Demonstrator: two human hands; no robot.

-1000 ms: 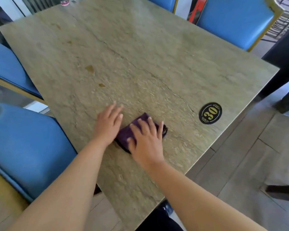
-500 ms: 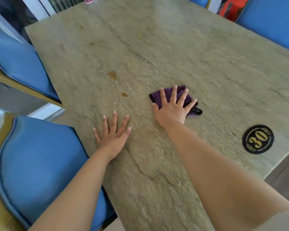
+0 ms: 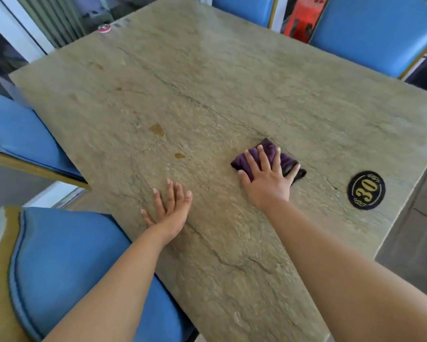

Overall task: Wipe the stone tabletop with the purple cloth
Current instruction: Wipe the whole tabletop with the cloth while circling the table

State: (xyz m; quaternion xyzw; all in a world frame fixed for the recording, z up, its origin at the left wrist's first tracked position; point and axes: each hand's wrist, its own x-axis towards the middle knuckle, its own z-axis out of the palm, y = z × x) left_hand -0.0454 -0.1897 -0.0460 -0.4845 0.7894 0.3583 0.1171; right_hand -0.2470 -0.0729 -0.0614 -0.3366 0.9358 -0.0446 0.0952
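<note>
The folded purple cloth (image 3: 266, 148) lies on the greenish stone tabletop (image 3: 232, 82), right of centre. My right hand (image 3: 269, 178) presses flat on it with straight, spread fingers, covering its near half. My left hand (image 3: 170, 208) rests flat on the bare stone near the table's left edge, well apart from the cloth. Two brown stains (image 3: 157, 129) mark the stone to the left of the cloth.
A round black "30" badge (image 3: 366, 190) sits near the right edge. Blue padded chairs stand at the near left (image 3: 71, 267), far left (image 3: 17, 134) and far right (image 3: 370, 28). A small pink round object (image 3: 104, 28) lies at the far corner.
My right hand slid the cloth away from me across the stone, then a little to the right. My left hand left the cloth's side and settled flat near the left edge.
</note>
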